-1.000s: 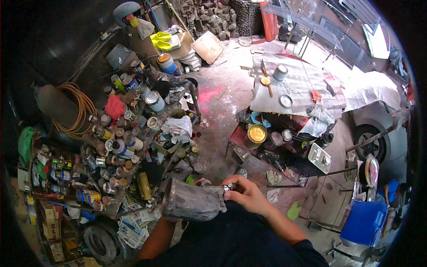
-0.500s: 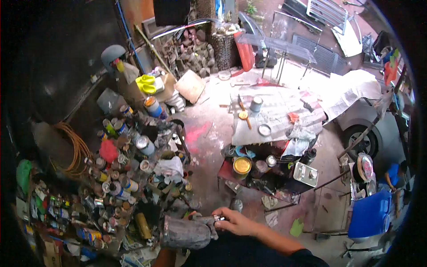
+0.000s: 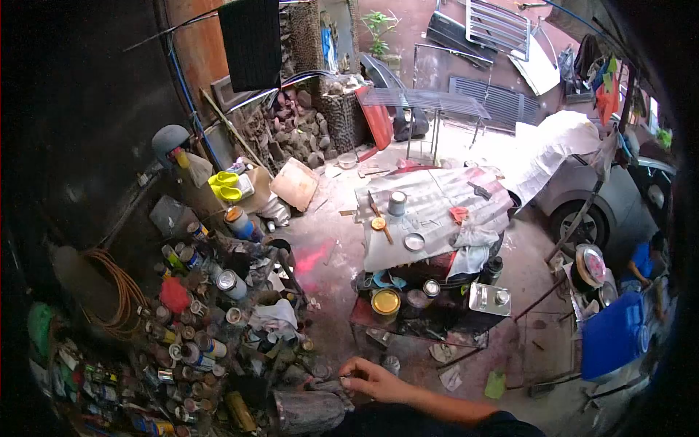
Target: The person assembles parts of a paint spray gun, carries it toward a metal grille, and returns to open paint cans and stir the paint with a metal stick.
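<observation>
At the bottom of the head view, my right hand [image 3: 373, 382] reaches in from the right with its thumb and fingers pinched on the end of a spray gun. The spray gun's dusty grey cup [image 3: 312, 412] lies on its side to the left of the hand, partly cut off by the lower edge. Beside the cup is a brass-coloured cylinder [image 3: 240, 412]. My left hand is out of sight.
Paint cans [image 3: 231, 284] and bottles crowd the left side. Ahead, a low stand holds a yellow-topped can [image 3: 386, 301] and a metal tin [image 3: 489, 298]. Behind it is a paper-covered surface [image 3: 437, 207]. A blue container [image 3: 613, 335], a car [image 3: 622, 204] and a person [image 3: 641, 266] are right.
The view has tilted upward and shifted to the right. My right hand and the spray gun sit slightly lower in the picture, and my left forearm has gone out of sight.
</observation>
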A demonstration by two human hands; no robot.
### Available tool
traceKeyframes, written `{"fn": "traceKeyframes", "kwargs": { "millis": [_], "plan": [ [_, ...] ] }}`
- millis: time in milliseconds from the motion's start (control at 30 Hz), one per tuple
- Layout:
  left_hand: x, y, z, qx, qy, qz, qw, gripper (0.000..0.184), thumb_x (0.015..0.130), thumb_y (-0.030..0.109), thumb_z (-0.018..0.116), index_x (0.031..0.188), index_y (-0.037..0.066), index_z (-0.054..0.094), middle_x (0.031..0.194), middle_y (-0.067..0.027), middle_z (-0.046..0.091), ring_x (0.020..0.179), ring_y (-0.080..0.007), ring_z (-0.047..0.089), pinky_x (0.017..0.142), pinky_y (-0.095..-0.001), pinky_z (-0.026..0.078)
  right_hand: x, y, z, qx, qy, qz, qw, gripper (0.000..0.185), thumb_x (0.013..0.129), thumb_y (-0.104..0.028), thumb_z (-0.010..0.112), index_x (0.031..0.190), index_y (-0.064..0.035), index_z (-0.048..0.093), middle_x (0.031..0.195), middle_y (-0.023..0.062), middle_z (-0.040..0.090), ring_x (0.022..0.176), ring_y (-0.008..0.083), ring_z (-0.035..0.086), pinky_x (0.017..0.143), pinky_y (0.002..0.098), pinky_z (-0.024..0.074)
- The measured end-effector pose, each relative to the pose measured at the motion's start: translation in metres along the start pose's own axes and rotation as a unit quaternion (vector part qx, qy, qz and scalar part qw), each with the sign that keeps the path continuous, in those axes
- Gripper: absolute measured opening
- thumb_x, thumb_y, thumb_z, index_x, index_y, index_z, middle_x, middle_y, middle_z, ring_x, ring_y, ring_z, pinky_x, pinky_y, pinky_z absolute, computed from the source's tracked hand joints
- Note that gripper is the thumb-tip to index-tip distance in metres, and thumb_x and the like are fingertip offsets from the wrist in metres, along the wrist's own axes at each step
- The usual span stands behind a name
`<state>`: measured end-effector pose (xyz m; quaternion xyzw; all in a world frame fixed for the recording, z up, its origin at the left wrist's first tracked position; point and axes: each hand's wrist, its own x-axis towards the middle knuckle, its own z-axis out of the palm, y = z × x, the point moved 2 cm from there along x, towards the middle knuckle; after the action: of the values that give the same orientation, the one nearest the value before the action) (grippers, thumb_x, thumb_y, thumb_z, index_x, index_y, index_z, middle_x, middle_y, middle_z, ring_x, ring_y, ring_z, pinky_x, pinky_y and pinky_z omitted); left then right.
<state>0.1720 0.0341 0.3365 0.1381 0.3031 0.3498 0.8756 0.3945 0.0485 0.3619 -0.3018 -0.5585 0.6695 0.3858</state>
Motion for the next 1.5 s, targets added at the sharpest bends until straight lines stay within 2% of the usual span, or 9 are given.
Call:
{"fn": "traceKeyframes", "kwargs": {
  "millis": [67,167,367,467,567,667,767,1067,1500],
  "plan": [
    [0.0,-0.001,0.0,0.001,0.002,-0.003,1.0,0.075,0.097,0.062,0.052,0.145,0.006,0.043,0.131,-0.018,0.061,0.108,-0.0339,0.066,0.08,-0.0498,0.059,-0.002,-0.013,0.0,-0.064,-0.029,-0.07,0.995,0.034,0.103,-0.025,0.062,0.129,-0.0062,0.052,0.102,0.003,0.058,0.092,0.01,0.058,0.08,0.028,0.0485],
    [0.001,-0.001,0.001,-0.001,0.004,-0.009,1.0,0.074,0.097,0.062,0.052,0.145,0.006,0.044,0.131,-0.0179,0.061,0.108,-0.0337,0.066,0.081,-0.0495,0.059,0.0,-0.031,-0.001,0.089,-0.035,0.24,0.966,0.039,0.106,-0.028,0.057,0.137,-0.0054,0.049,0.105,0.0054,0.059,0.1,0.0134,0.057,0.089,0.0306,0.047],
    [0.003,-0.002,0.002,-0.001,0.007,-0.014,1.0,0.074,0.097,0.061,0.052,0.144,0.005,0.045,0.13,-0.0179,0.062,0.107,-0.0332,0.067,0.082,-0.0489,0.058,-0.001,-0.027,0.001,-0.096,-0.066,-0.029,0.993,0.059,0.108,-0.043,0.047,0.153,-0.0071,0.034,0.114,0.0101,0.063,0.102,0.0172,0.06,0.094,0.0334,0.0496],
    [0.002,-0.004,0.002,-0.004,0.007,-0.02,1.0,0.073,0.097,0.061,0.052,0.144,0.005,0.046,0.13,-0.0178,0.062,0.107,-0.033,0.067,0.083,-0.0486,0.058,0.002,-0.031,-0.009,0.065,-0.053,0.28,0.956,0.06,0.106,-0.035,0.055,0.155,-0.0083,0.032,0.123,0.0106,0.06,0.114,0.0181,0.057,0.102,0.0336,0.0453],
    [0.001,-0.004,0.002,-0.006,0.006,-0.021,1.0,0.073,0.097,0.061,0.052,0.144,0.005,0.046,0.13,-0.0178,0.062,0.107,-0.0328,0.067,0.084,-0.0484,0.058,-0.001,-0.026,0.002,-0.02,-0.049,-0.006,0.999,0.056,0.106,-0.033,0.054,0.153,-0.0086,0.035,0.122,0.0094,0.06,0.105,0.0163,0.061,0.091,0.0319,0.0511],
    [0.0,-0.005,0.003,-0.006,0.004,-0.022,1.0,0.073,0.097,0.061,0.052,0.143,0.005,0.047,0.129,-0.0177,0.063,0.107,-0.0326,0.067,0.084,-0.0481,0.058,0.005,-0.014,-0.01,0.095,-0.05,0.235,0.966,0.06,0.104,-0.025,0.059,0.155,-0.0094,0.032,0.125,0.0086,0.057,0.105,0.0151,0.06,0.087,0.0311,0.0528],
    [-0.002,-0.007,0.005,-0.004,0.001,-0.024,1.0,0.072,0.097,0.06,0.053,0.143,0.005,0.047,0.129,-0.0177,0.063,0.107,-0.0324,0.067,0.085,-0.0478,0.058,-0.001,-0.017,0.008,0.008,0.001,-0.011,1.0,0.057,0.106,-0.033,0.055,0.154,-0.0085,0.035,0.105,0.0072,0.063,0.088,0.0123,0.063,0.078,0.0295,0.0527],
    [-0.007,-0.014,0.003,-0.006,-0.001,-0.026,1.0,0.072,0.097,0.06,0.053,0.142,0.004,0.049,0.128,-0.0176,0.064,0.107,-0.0318,0.067,0.087,-0.0469,0.057,-0.003,-0.028,-0.001,0.035,-0.083,0.209,0.974,0.061,0.108,-0.041,0.049,0.157,-0.0101,0.031,0.108,0.005,0.06,0.094,0.0103,0.058,0.077,0.0262,0.0495],
    [-0.01,-0.025,0.004,-0.014,-0.02,-0.041,0.999,0.07,0.097,0.059,0.054,0.141,0.004,0.051,0.127,-0.0174,0.065,0.106,-0.0309,0.067,0.09,-0.0456,0.056,0.006,-0.014,0.012,-0.035,0.083,0.004,0.996,0.037,0.105,-0.025,0.052,0.133,-0.0025,0.06,0.099,0.0025,0.063,0.094,0.0116,0.055,0.089,0.0297,0.0459]
  ]
}}
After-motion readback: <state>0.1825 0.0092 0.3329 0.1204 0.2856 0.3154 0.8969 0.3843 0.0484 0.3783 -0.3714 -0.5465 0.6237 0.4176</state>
